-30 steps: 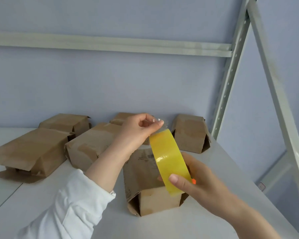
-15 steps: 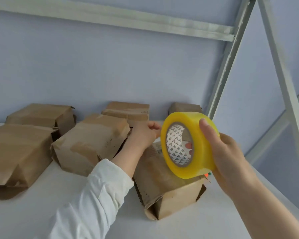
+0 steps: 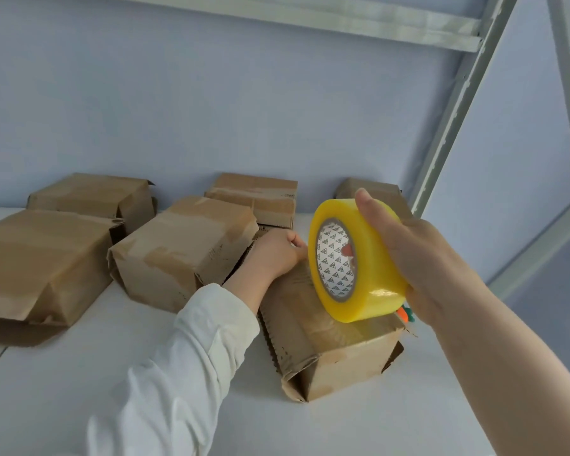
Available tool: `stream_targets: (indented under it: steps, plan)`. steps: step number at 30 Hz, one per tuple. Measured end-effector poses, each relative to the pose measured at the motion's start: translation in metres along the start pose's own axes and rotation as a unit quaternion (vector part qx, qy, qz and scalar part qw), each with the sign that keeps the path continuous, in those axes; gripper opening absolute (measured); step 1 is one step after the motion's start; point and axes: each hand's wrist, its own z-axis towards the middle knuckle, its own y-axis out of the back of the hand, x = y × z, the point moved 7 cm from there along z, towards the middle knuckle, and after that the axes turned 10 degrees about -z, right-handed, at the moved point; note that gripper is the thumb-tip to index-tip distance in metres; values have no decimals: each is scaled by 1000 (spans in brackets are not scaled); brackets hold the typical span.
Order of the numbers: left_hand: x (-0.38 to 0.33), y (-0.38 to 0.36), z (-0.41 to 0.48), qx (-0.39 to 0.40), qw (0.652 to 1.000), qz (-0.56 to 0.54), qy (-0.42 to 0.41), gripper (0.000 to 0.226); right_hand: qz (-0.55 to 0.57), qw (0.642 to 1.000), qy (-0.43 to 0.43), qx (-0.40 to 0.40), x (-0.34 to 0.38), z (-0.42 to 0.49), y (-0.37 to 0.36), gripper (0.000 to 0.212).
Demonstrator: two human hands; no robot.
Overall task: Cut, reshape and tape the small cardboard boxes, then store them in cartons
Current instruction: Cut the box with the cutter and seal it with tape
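tape roll [image 3: 372, 258]: glossy yellow see-through plastic, printed paper core
boxes [image 3: 181, 248]: matt brown cardboard, kinda creased
tabletop [image 3: 79, 350]: smooth white
sleeve [image 3: 185, 357]: white cloth

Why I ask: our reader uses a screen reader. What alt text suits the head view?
The right hand grips a yellow tape roll over a small cardboard box on a white table, while the left hand rests on the box's far end. Five more brown boxes lie behind, near a blue wall.
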Motion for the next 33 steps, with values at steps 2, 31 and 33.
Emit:
stream_targets:
  steps: [2,31,33]
  plan:
    - [2,-1,0,5,1000,8,8,25,-10,1000,-1,8,0,1,-2,51]
    - [-11,0,2,-32,986,161,-39,24,117,970,197,78,-29,-17,-12,28]
    - [-11,-2,-1,-25,985,167,-28,32,145,973,172,49,-28,-30,-6,35]
